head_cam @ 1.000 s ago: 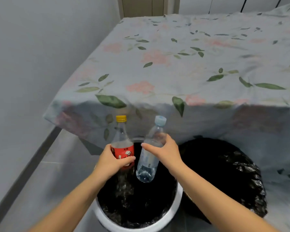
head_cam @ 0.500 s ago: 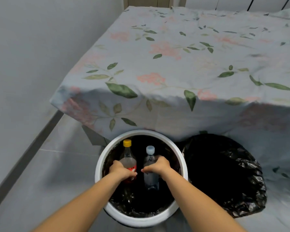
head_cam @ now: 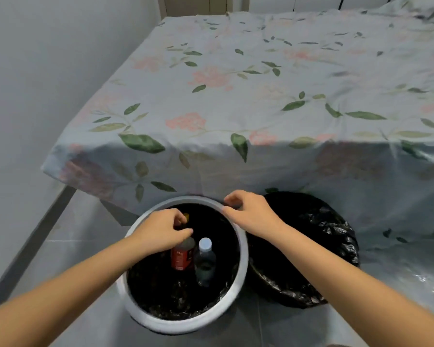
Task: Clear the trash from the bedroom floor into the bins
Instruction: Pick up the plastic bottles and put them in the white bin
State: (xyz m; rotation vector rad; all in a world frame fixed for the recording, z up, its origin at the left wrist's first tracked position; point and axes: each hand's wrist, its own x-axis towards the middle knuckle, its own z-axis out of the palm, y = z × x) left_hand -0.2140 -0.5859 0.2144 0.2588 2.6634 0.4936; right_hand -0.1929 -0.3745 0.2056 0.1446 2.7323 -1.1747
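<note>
Two bottles, a red-labelled one (head_cam: 182,255) and a clear one (head_cam: 205,262), are standing inside the white-rimmed bin (head_cam: 243,246) I'm watching. My left hand (head_cam: 161,234) is hovering over the red one, fingers curled; whether they are gripping I cannot tell. My right hand (head_cam: 248,212) is hanging loosely curled and empty over the rim, beside the black-bagged bin (head_cam: 323,246) by the bed (head_cam: 236,108).

White bin (head_cam: 243,249): smooth rim, lined with crinkled glossy black plastic film. Second bin (head_cam: 336,246): the same wrinkled, shiny black liner. Clear bottle (head_cam: 205,264): transparent plastic with a matt pale cap. Red-labelled bottle (head_cam: 182,256): clear plastic with a glossy label. Bedsheet (head_cam: 236,96): matt woven cloth with a floral print, lightly creased. Floor (head_cam: 68,259): smooth grey tile with a faint sheen.
</note>
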